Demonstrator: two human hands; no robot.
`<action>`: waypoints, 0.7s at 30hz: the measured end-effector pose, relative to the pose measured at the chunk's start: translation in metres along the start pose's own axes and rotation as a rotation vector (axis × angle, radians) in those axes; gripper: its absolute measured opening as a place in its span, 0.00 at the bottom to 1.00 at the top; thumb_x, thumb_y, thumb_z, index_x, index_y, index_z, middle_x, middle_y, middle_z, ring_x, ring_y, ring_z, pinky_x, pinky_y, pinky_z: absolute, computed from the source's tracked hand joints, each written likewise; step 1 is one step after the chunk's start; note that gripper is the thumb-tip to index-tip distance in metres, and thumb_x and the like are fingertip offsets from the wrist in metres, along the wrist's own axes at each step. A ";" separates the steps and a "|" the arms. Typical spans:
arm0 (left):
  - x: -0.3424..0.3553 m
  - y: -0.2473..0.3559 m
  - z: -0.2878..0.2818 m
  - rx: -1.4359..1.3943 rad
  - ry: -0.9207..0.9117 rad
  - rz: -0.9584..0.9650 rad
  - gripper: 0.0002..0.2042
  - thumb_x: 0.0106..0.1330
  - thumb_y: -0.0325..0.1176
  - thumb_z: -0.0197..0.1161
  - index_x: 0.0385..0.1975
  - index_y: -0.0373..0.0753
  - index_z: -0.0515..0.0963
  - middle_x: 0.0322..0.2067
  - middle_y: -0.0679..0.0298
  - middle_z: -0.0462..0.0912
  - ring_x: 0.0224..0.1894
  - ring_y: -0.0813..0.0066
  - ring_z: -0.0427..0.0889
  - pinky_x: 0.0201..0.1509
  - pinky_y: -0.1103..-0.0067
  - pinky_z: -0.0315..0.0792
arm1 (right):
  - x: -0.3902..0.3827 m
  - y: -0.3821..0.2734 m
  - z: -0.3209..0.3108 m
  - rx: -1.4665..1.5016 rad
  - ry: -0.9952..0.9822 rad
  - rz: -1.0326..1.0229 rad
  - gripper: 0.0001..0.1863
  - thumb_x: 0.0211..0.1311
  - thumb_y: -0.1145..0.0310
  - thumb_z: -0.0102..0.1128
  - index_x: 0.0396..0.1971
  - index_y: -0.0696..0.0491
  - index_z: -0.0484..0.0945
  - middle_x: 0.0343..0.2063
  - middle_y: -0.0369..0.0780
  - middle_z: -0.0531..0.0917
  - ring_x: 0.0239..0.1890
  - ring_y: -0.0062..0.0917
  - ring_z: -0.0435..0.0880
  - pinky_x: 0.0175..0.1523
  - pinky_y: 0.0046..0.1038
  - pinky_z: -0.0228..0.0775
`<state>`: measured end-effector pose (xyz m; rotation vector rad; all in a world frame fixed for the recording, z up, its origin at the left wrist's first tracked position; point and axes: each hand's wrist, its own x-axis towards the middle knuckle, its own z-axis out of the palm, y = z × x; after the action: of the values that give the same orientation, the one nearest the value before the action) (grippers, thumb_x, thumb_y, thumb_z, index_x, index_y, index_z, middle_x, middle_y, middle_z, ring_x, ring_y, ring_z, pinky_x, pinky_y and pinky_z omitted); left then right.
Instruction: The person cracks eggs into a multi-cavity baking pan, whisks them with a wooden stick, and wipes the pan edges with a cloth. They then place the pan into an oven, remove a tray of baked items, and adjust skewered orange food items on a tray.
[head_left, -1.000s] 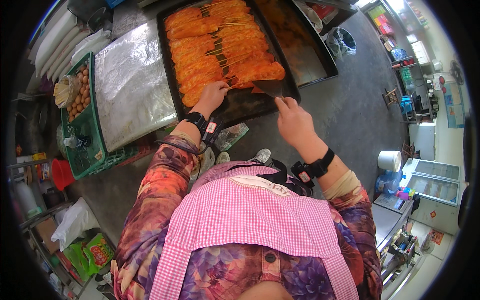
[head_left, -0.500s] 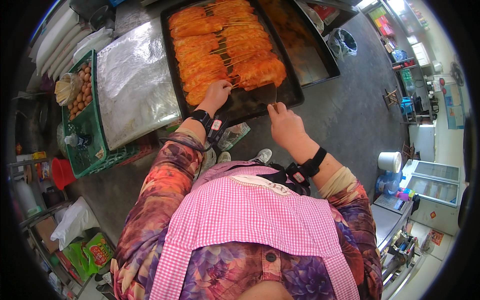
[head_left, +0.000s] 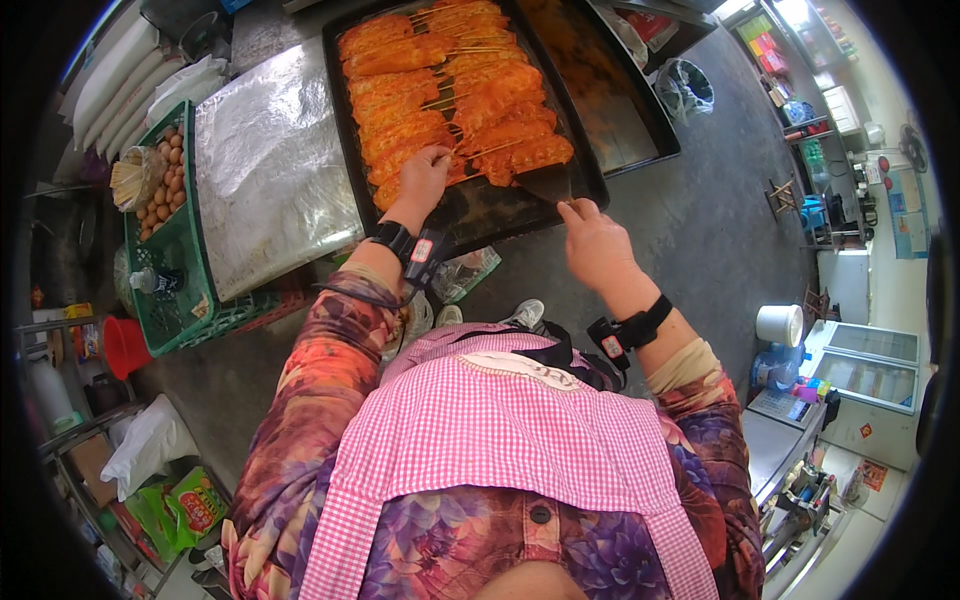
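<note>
Orange-coated meat skewers (head_left: 490,90) lie in two rows on a dark baking tray (head_left: 480,210), their thin sticks pointing inward to the middle. My left hand (head_left: 425,180) is over the near end of the left row. Its thumb and fingers are pinched on the stick of a skewer (head_left: 515,158) in the right row. My right hand (head_left: 597,243) is closed round the handle of a spatula (head_left: 545,188) at the tray's near right. The spatula's dark blade is tilted, with its tip beside the nearest skewer's meat.
A second tray (head_left: 625,110) with orange liquid adjoins on the right. A plastic-covered board (head_left: 275,170) lies left, beside a green crate (head_left: 180,325) with eggs (head_left: 165,190). A bagged bin (head_left: 685,85) stands on the floor at far right.
My right hand and the spatula have moved right and slightly nearer me. My left hand has shifted a little left and up. The nearest right-row skewers have separated and changed position.
</note>
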<state>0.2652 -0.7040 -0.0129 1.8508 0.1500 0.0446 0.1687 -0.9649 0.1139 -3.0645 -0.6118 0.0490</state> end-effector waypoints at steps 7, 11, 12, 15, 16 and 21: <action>-0.063 -0.005 -0.060 0.435 0.024 0.403 0.07 0.60 0.29 0.59 0.34 0.34 0.79 0.32 0.53 0.80 0.37 0.53 0.78 0.42 0.69 0.73 | -0.024 0.020 -0.032 0.091 0.025 0.033 0.20 0.54 0.72 0.53 0.50 0.51 0.74 0.46 0.41 0.76 0.41 0.38 0.79 0.45 0.36 0.73; -0.099 -0.015 -0.068 0.553 -0.069 0.401 0.05 0.59 0.27 0.59 0.31 0.35 0.79 0.29 0.54 0.78 0.38 0.54 0.77 0.42 0.69 0.72 | -0.028 0.022 -0.038 0.126 0.056 0.035 0.20 0.53 0.73 0.53 0.49 0.50 0.74 0.47 0.40 0.76 0.41 0.38 0.79 0.45 0.36 0.73; -0.103 -0.017 -0.068 0.570 -0.091 0.368 0.04 0.57 0.27 0.60 0.29 0.37 0.80 0.28 0.57 0.78 0.38 0.56 0.76 0.43 0.69 0.71 | -0.026 0.020 -0.038 0.140 0.066 0.021 0.20 0.53 0.73 0.53 0.49 0.50 0.74 0.46 0.40 0.76 0.41 0.38 0.79 0.45 0.35 0.73; -0.107 -0.018 -0.074 0.729 -0.129 0.444 0.04 0.55 0.28 0.61 0.29 0.38 0.80 0.28 0.60 0.78 0.37 0.59 0.75 0.41 0.69 0.71 | -0.019 0.011 -0.037 0.189 0.078 -0.043 0.20 0.53 0.73 0.54 0.49 0.50 0.74 0.46 0.40 0.76 0.40 0.38 0.80 0.43 0.35 0.74; -0.107 -0.018 -0.077 0.739 -0.154 0.467 0.04 0.54 0.28 0.61 0.29 0.39 0.81 0.27 0.61 0.78 0.36 0.59 0.75 0.42 0.69 0.70 | -0.015 0.006 -0.035 0.209 0.083 -0.075 0.20 0.53 0.73 0.54 0.49 0.49 0.74 0.46 0.40 0.77 0.40 0.38 0.80 0.43 0.35 0.74; -0.114 -0.016 -0.086 0.776 -0.224 0.480 0.05 0.54 0.29 0.61 0.30 0.40 0.81 0.26 0.63 0.79 0.37 0.62 0.75 0.44 0.68 0.69 | 0.010 -0.025 -0.023 0.273 0.066 -0.219 0.20 0.52 0.72 0.54 0.49 0.51 0.74 0.43 0.42 0.77 0.37 0.37 0.81 0.41 0.35 0.74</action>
<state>0.1412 -0.6320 0.0013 2.6091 -0.5055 0.1239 0.1690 -0.9380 0.1374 -2.7104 -0.8532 0.0262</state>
